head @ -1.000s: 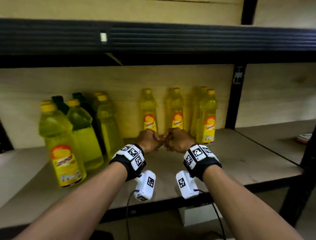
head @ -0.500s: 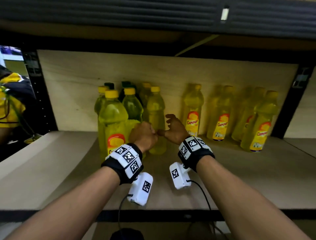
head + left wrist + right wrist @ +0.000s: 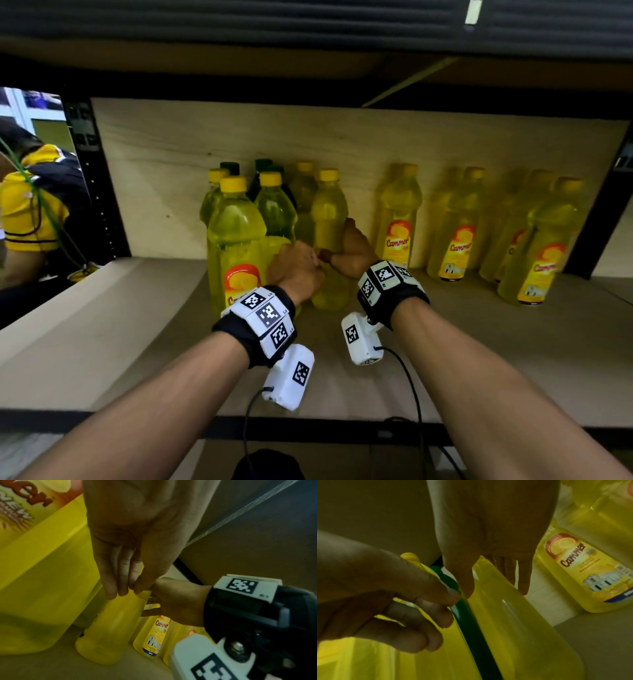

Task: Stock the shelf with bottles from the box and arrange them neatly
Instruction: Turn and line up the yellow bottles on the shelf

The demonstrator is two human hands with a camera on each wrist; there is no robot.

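Observation:
A plain yellow bottle (image 3: 329,212) with a yellow cap stands on the wooden shelf (image 3: 479,342), at the right edge of a tight cluster of bottles. My right hand (image 3: 346,246) grips its middle. In the right wrist view the thumb is on the left side of this bottle (image 3: 513,622) and the fingers on the right. My left hand (image 3: 301,270) is just left of it with loosely curled fingers. In the left wrist view the fingers (image 3: 111,582) touch the bottle (image 3: 106,631) and hold nothing.
A large labelled yellow bottle (image 3: 236,240) stands front left of the cluster, with dark green bottles (image 3: 263,164) behind. Several labelled bottles (image 3: 455,246) line the back wall to the right. A person in a yellow shirt (image 3: 30,205) is beyond the left upright (image 3: 96,192).
My hands were fists pressed together in front of the right-hand bottles. They moved left to the cluster, and my right hand opened and took hold of the plain bottle.

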